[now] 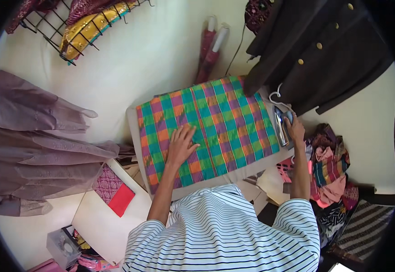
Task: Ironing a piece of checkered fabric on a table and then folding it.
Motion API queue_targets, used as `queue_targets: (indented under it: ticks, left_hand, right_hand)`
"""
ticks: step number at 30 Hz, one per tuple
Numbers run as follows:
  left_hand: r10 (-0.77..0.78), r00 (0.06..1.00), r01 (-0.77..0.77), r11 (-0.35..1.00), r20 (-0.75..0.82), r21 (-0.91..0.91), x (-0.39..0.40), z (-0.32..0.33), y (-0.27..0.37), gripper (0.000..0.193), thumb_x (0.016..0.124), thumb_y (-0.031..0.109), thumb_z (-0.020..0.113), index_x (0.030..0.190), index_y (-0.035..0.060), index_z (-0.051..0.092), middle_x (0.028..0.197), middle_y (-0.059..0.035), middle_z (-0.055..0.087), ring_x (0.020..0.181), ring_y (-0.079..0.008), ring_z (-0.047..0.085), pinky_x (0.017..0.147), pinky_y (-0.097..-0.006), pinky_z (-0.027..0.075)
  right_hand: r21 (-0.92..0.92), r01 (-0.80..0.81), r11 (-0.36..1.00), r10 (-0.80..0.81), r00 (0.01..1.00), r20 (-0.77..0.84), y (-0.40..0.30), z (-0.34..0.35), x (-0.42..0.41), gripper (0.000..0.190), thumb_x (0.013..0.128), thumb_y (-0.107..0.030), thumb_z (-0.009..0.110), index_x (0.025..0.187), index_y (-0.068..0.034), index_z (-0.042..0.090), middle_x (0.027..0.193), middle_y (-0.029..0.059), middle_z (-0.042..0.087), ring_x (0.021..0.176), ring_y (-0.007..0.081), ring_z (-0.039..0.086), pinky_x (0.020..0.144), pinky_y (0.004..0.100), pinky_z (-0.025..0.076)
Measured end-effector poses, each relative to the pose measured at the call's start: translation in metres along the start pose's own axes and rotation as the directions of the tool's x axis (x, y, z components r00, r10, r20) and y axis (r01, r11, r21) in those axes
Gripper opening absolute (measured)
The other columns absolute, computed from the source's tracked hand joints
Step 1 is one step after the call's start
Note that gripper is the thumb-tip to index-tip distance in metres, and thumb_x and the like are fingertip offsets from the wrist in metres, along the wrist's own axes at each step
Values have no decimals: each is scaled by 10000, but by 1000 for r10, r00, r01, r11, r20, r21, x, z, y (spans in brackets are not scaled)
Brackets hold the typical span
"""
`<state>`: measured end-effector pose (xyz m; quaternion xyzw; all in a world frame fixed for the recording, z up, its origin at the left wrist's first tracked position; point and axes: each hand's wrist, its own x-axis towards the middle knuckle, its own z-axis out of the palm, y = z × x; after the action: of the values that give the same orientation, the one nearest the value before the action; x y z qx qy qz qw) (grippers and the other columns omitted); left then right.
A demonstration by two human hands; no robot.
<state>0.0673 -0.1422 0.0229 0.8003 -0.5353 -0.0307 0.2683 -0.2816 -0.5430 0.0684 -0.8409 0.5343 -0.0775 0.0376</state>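
Note:
A checked cloth in green, teal, orange and purple lies flat over a pale ironing surface. My left hand rests on the cloth's left half, palm down with the fingers a little apart. At the surface's right end my right hand grips the handle of a clothes iron. The iron sits just beyond the cloth's right edge, tilted, with its shiny soleplate side partly visible. A white hanger is right behind the iron.
Dark garment with gold buttons hangs at back right, its sleeve reaching the cloth. Sheer mauve garment hangs at left. Piled clothes lie at right. A wire rack is on the wall. A folded red-purple cloth lies at left.

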Motion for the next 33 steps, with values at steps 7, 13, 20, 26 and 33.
queue_targets:
  ticks: [7,13,20,26,33]
  left_hand:
    - [-13,1000,12,997,-13,-81,4,21,-1,244,908,262,750,1037,54,753,1059,-138,700,1032,-344,650,895,-486,497]
    - [29,960,106,885,280,-453,-10,-16,24,189,935,177,720,1010,4,712,897,-159,691,831,-349,680,742,-437,538]
    - [-89,877,376,738,471,-560,3,-56,29,355,864,258,827,1107,23,722,1060,-129,729,950,-296,718,790,-414,559]
    - [-66,990,58,996,-124,-69,29,-52,16,650,842,325,849,1408,114,610,1378,-150,588,1246,-317,584,1078,-463,466]
    - [-156,966,156,988,204,15,5,-30,10,662,840,294,835,1433,124,595,1239,-171,676,1222,-369,603,1022,-518,466]
  right_hand:
    - [276,422,864,-422,904,-61,-125,-2,-46,603,802,-191,799,1371,-127,612,1311,280,586,1249,465,539,1065,549,433]
    - [263,732,628,-744,664,-70,-208,23,-114,517,849,-81,720,1358,-110,633,1461,224,555,1455,409,420,1242,583,262]
    - [537,281,795,-555,694,458,-201,10,-157,410,950,-71,624,1359,-88,627,1224,233,680,1228,438,583,1153,521,418]
    - [527,315,790,-611,478,631,-185,13,-185,479,978,-260,660,1412,-68,592,1141,215,707,1006,414,651,925,469,533]
    - [708,217,671,-728,373,576,-198,-44,-158,471,910,-239,771,1314,-39,634,1182,190,707,1091,363,671,928,452,542]
